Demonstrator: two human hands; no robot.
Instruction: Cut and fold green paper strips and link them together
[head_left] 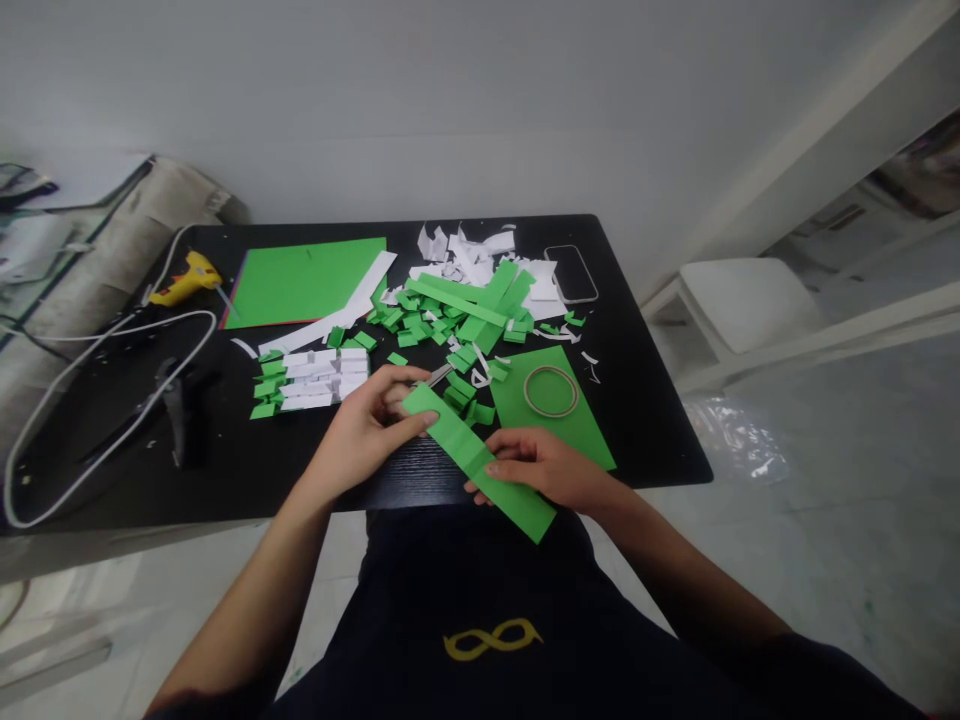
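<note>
A long green paper strip (480,458) runs diagonally over the near edge of the black table (660,420). My left hand (371,422) is closed on the strip's upper end, with the thumb pressed on top. A metal scissor blade (439,375) sticks out just past its fingers; whether the hand holds it I cannot tell. My right hand (544,467) pinches the strip near its lower half, fingers closed along its edge.
Cut green and white paper pieces (450,315) litter the table's middle. A tape ring (550,390) lies on a green sheet (570,425). Further off are a big green sheet (307,280), a phone (571,273), a yellow glue gun (184,278), white cable (112,400) and a white chair (742,300).
</note>
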